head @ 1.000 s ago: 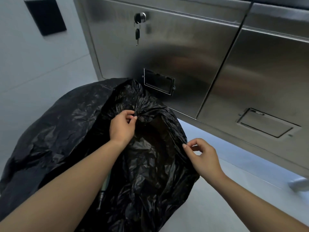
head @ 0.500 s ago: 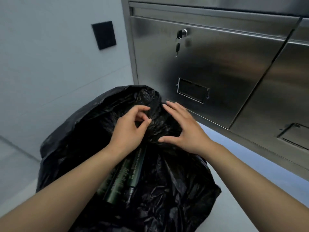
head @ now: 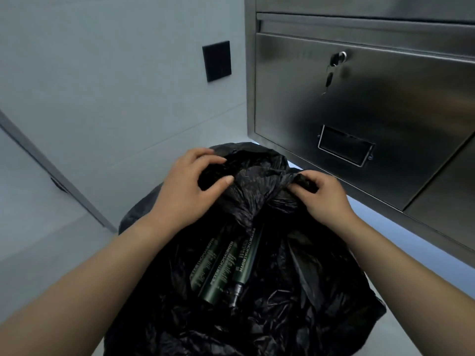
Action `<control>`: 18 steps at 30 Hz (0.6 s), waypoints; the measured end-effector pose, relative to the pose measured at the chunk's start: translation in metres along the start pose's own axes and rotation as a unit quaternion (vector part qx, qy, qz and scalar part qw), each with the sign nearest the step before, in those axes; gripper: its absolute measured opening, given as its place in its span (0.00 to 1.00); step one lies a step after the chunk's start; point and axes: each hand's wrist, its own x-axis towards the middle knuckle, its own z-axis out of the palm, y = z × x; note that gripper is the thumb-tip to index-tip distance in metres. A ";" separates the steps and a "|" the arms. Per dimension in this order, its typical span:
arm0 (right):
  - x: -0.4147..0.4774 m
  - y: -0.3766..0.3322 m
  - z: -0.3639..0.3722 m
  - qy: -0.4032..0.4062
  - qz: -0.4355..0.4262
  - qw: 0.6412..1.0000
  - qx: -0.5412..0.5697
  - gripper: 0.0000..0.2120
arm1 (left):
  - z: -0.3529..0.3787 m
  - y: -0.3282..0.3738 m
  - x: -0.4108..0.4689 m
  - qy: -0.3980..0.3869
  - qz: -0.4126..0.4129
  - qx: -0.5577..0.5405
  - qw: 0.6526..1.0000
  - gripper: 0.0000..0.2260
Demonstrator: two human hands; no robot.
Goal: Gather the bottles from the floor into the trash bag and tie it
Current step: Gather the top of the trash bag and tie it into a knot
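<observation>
A black trash bag (head: 295,304) sits on the floor in front of me, its mouth partly open. Inside lie dark green bottles (head: 226,265) with white lettering, side by side, caps pointing toward me. My left hand (head: 190,191) grips a bunched fold of the bag's rim at the far left. My right hand (head: 323,199) pinches another twisted piece of the rim at the far right. The two gathered pieces meet between my hands above the bottles.
A stainless steel cabinet (head: 385,104) with a key in its lock (head: 339,57) stands close behind the bag on the right. A grey wall with a black plate (head: 217,60) is on the left. Pale floor (head: 38,265) lies on both sides.
My right hand came over from the bag's right edge to the rim beside my left hand and closed on it. Both hands now hold gathered plastic, and the view swung left.
</observation>
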 end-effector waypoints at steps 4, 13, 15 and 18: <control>0.001 0.006 -0.005 0.029 0.027 0.999 -0.008 0.04 | 0.021 0.002 -0.012 -0.143 0.041 0.008 0.989 0.30; -0.006 0.023 -0.017 0.032 0.102 0.994 0.016 0.08 | 0.062 0.001 -0.014 -0.120 0.066 -0.025 0.990 0.23; -0.007 0.024 -0.021 0.039 0.123 0.991 0.033 0.12 | 0.066 0.004 -0.018 -0.139 0.092 -0.027 0.986 0.32; -0.009 0.025 -0.024 0.044 0.148 0.984 0.083 0.13 | 0.075 0.010 -0.018 -0.121 0.090 -0.008 0.989 0.29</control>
